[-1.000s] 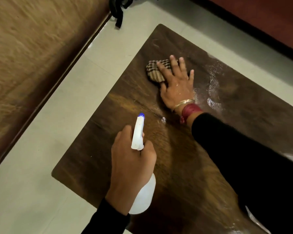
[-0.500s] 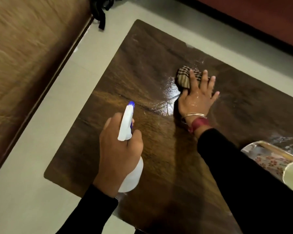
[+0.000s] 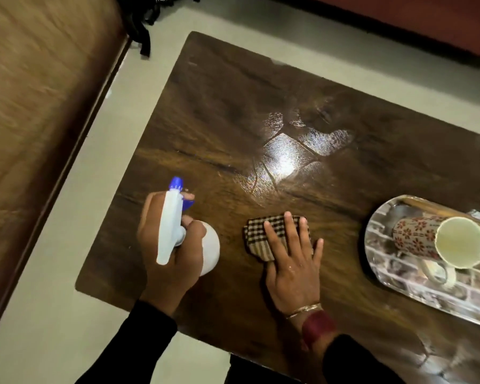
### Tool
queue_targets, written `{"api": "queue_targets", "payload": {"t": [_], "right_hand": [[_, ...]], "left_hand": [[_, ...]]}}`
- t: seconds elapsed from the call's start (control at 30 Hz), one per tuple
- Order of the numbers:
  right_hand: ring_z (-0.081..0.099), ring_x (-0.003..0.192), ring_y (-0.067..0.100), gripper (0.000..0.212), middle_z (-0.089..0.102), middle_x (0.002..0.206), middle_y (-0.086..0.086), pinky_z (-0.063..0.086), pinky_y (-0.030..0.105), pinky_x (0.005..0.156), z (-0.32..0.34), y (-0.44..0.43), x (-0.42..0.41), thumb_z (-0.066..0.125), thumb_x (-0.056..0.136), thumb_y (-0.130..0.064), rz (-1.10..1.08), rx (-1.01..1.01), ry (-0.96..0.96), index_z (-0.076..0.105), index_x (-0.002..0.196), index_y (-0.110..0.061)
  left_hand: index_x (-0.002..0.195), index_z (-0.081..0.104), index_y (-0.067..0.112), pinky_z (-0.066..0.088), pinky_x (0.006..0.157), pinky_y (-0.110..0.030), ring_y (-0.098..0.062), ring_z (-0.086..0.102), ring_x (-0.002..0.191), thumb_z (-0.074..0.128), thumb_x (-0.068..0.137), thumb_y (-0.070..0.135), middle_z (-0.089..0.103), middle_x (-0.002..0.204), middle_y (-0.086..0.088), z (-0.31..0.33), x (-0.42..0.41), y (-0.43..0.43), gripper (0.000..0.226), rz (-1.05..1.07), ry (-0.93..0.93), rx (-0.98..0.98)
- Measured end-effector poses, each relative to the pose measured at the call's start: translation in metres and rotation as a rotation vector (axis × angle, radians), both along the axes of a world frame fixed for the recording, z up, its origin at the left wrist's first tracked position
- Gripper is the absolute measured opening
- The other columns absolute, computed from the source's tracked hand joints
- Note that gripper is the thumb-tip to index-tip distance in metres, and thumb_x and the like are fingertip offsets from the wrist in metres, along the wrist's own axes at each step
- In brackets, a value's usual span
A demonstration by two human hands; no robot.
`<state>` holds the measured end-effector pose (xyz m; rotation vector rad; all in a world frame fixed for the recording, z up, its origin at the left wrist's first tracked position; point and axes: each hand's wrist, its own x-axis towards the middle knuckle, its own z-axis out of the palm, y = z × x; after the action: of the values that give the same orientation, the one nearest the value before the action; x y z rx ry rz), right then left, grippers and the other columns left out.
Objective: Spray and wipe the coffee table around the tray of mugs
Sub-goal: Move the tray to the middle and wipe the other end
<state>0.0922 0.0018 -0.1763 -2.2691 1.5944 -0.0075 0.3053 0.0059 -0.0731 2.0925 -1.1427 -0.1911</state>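
The dark wooden coffee table [image 3: 222, 112] fills the middle of the view, with a wet shiny patch [image 3: 286, 156] near its centre. My left hand [image 3: 169, 253] grips a white spray bottle [image 3: 172, 223] with a blue nozzle, held over the table's near left part. My right hand [image 3: 291, 264] lies flat, fingers spread, pressing a checked brown cloth [image 3: 258, 236] onto the wood near the front edge. At the right stands a shiny patterned tray [image 3: 399, 289] with a flowered mug [image 3: 427, 242] on it.
Pale floor tiles [image 3: 39, 314] surround the table. A brown sofa [image 3: 34, 92] runs along the left, and a reddish piece of furniture [image 3: 427, 20] lies beyond the far edge. Dark straps [image 3: 144, 26] hang near the table's far left corner.
My right hand has dragged the cloth from the table's far middle back toward the near edge, leaving a wet patch. The tray and mug have come further into view at the right.
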Motion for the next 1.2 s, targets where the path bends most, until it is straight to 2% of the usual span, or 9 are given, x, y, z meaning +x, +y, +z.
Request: {"api": "queue_targets", "payload": {"t": [0.1,0.2,0.33,0.5,0.6,0.7,0.83,0.97,1.2], "right_hand": [[-0.004,0.160,0.024,0.081,0.005,0.173,-0.003,0.010,0.071,0.120,0.001,0.005,0.022,0.051,0.087,-0.026,-0.109,0.025,-0.038,0.023,0.161,-0.042],[-0.005,0.160,0.025,0.081,0.003,0.174,-0.001,0.011,0.071,0.120,0.002,0.022,0.030,0.057,0.090,-0.024,-0.170,0.028,-0.056,0.023,0.161,-0.042],[-0.002,0.160,0.027,0.082,0.005,0.174,0.001,0.014,0.070,0.120,0.002,0.039,0.032,0.059,0.090,-0.027,-0.190,0.022,-0.026,0.021,0.161,-0.043],[0.001,0.160,0.028,0.082,0.008,0.173,0.002,0.013,0.070,0.120,0.001,0.040,0.035,0.059,0.088,-0.030,-0.202,0.005,-0.041,0.024,0.161,-0.043],[0.002,0.160,0.028,0.081,0.008,0.173,0.002,0.012,0.069,0.121,0.000,0.041,0.033,0.059,0.089,-0.031,-0.202,-0.012,-0.046,0.024,0.161,-0.042],[0.003,0.160,0.028,0.080,0.009,0.173,0.002,0.014,0.070,0.120,0.000,0.041,0.032,0.059,0.090,-0.035,-0.205,-0.018,-0.051,0.024,0.161,-0.041],[0.001,0.160,0.026,0.078,0.007,0.173,0.001,0.013,0.068,0.121,0.002,0.042,0.028,0.053,0.094,-0.056,-0.185,-0.012,-0.070,0.023,0.163,-0.035],[0.004,0.160,0.022,0.081,0.012,0.173,-0.001,0.010,0.064,0.124,0.008,0.052,0.007,0.053,0.093,-0.065,-0.204,-0.050,-0.157,0.029,0.162,-0.028],[0.013,0.159,0.022,0.077,0.024,0.170,0.003,0.017,0.061,0.124,0.006,0.065,-0.059,0.049,0.096,-0.061,-0.334,-0.082,-0.228,0.040,0.157,-0.015]], "left_hand": [[0.102,0.065,-0.015,0.039,0.098,-0.004,-0.015,0.053,0.092,0.074,0.078,-0.001,0.060,0.102,-0.019,-0.007,0.000,0.019,0.030,-0.074,-0.119,-0.060],[0.108,0.061,-0.013,0.052,0.090,-0.018,-0.020,0.061,0.091,0.070,0.083,0.023,0.065,0.100,-0.019,-0.016,0.002,0.025,0.045,-0.030,0.191,-0.007],[0.109,0.059,0.034,0.045,0.092,-0.025,-0.039,0.057,0.114,0.043,0.067,0.094,0.062,0.108,0.011,-0.073,0.008,0.046,0.075,-0.152,0.337,0.261],[0.121,0.056,0.005,0.054,0.093,-0.026,-0.021,0.065,0.096,0.072,0.072,0.001,0.066,0.104,-0.019,-0.041,-0.004,0.032,0.052,-0.082,0.024,-0.243],[0.132,0.045,0.023,0.051,0.098,-0.023,-0.024,0.067,0.102,0.076,0.073,0.022,0.064,0.119,-0.014,-0.044,-0.005,0.040,0.067,-0.083,0.069,-0.210],[0.138,0.045,0.014,0.035,0.108,-0.011,0.006,0.048,0.126,0.082,0.074,0.033,0.056,0.134,-0.004,-0.049,-0.008,0.054,0.077,-0.044,0.001,-0.166],[0.129,0.042,-0.016,0.047,0.104,-0.041,-0.027,0.051,0.124,0.088,0.064,0.039,0.047,0.129,-0.033,-0.058,-0.023,0.094,0.096,0.072,0.128,-0.099],[0.120,0.042,-0.004,0.046,0.083,-0.061,-0.037,0.047,0.098,0.074,0.072,0.042,0.042,0.116,-0.019,-0.070,-0.058,0.150,0.074,0.222,0.243,0.021],[0.103,0.050,0.017,0.049,0.071,-0.047,-0.029,0.053,0.083,0.068,0.082,0.041,0.052,0.098,-0.010,-0.052,-0.133,0.155,0.036,0.194,0.353,0.091]]}}
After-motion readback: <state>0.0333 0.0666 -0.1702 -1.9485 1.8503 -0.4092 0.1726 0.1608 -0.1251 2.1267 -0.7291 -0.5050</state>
